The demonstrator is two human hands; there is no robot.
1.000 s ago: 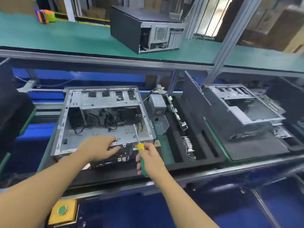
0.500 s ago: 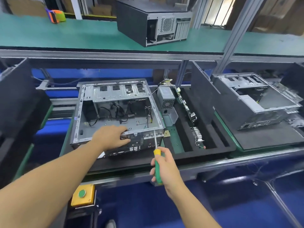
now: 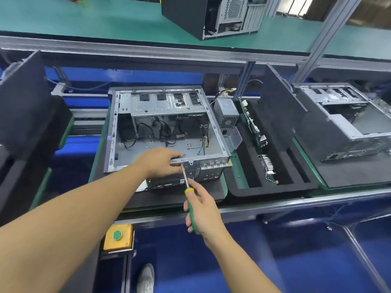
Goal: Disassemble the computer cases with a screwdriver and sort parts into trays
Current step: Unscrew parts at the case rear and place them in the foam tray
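An open grey computer case [image 3: 160, 115] lies on a black foam tray in front of me, cables loose inside. My left hand [image 3: 158, 161] grips the case's near rear edge. My right hand [image 3: 203, 210] holds a green and yellow screwdriver [image 3: 189, 199]; its shaft points up and its tip meets the rear panel just right of my left hand. To the right stands a black foam tray [image 3: 243, 187] with slots that hold a power supply [image 3: 226, 113], a circuit board [image 3: 254, 127] and small parts.
A second open case [image 3: 342, 123] lies on a foam pad at the right. A closed black case [image 3: 211, 15] stands on the green upper shelf. Black foam panels stand at the left. A yellow box with a green button [image 3: 117, 235] hangs below the bench edge.
My right hand has brought the screwdriver from the right corner of the case leftward, tip now at the rear panel beside my left hand. My left hand stays on the rear edge. The view has dropped.
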